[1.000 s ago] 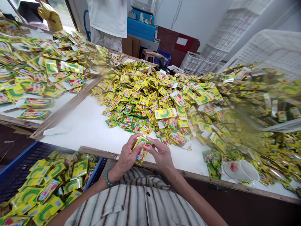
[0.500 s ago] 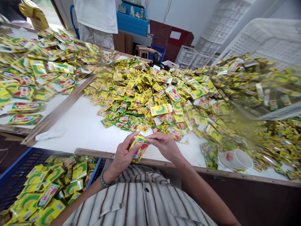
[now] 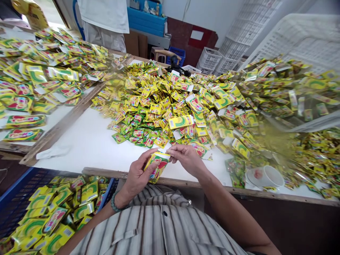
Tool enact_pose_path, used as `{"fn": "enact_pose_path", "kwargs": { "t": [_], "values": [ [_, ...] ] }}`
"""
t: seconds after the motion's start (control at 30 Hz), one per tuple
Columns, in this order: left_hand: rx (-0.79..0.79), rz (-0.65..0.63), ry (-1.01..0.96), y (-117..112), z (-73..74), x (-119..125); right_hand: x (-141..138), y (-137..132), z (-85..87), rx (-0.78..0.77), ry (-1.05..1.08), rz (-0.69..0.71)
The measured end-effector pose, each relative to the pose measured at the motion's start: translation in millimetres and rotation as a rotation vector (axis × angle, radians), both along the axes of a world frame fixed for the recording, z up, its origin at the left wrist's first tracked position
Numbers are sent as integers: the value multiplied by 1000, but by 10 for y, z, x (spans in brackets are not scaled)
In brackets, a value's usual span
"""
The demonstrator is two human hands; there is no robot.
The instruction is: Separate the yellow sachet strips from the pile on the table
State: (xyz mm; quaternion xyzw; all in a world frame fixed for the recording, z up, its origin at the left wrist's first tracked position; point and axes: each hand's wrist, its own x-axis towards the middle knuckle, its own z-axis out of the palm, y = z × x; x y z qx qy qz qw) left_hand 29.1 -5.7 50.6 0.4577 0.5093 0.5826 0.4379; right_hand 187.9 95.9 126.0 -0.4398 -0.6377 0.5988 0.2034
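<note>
As I view the scene remotely through the head camera, the person's left hand [image 3: 139,171] has its grip wrapped round a small, upright, yellow-and-green printed cardboard carton [image 3: 156,171], thumb across the front face; the right hand [image 3: 187,159] has its grip pinched together on the white flap at the carton's top; the carton is tilted, and appears over the near wooden edge of a white-topped bench [image 3: 71,150].

Beyond the hands I see a broad heap of small, shiny, yellow and green sachets [image 3: 148,113], with larger printed cartons lying on its right part; to the right, a white cup with a red mark [image 3: 265,176] lies tipped on its side near the bench's edge, beside a clear bag of green sachets [image 3: 236,173]; farther right stands a white perforated plastic basket [image 3: 297,39], blurred on its lower side.

At the left, a raw wooden strip [image 3: 63,122] separates the heap from loose yellow cartons [image 3: 25,120]; below the bench, a blue plastic crate [image 3: 20,182] holds many yellow cartons; across the bench stands a person in white clothing [image 3: 103,16].
</note>
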Motion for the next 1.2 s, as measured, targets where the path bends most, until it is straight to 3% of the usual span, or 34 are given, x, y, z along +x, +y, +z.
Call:
{"fn": "enact_pose_path", "kwargs": {
  "t": [0.13,0.37,0.53,0.7,0.87,1.2],
  "values": [
    [15,24,56,3,-17,-6,31,-54,-38,61,-7,-96],
    [4,41,89,-1,0,5,47,-131,-21,256,-74,-53],
    [11,55,68,-8,-9,8,80,-174,-54,205,7,-49],
    [-18,47,-21,-17,3,40,25,-319,-103,468,14,-47],
    [-58,30,-152,2,81,72,-1,-399,-231,470,75,-136],
    [-154,3,-274,-27,73,38,-146,-376,-285,567,9,98]
  ]
}}
